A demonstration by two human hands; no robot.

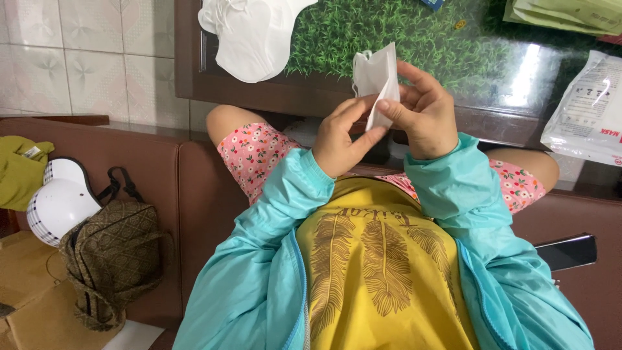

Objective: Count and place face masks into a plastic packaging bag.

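Nearest, the left hand (338,137) and right hand (422,113) pinch a folded white mask (378,78) in closed fingers, above the bench's (324,97) near edge; folding looks underway.

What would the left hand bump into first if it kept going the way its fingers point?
The left hand already touches the folded white mask. Past that, probably the right hand right behind it, though depth is hard to judge.

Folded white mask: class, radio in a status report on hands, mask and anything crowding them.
Left hand and right hand both pinching the folded white mask. Held above the table edge. Stack of white masks lies clear, left.
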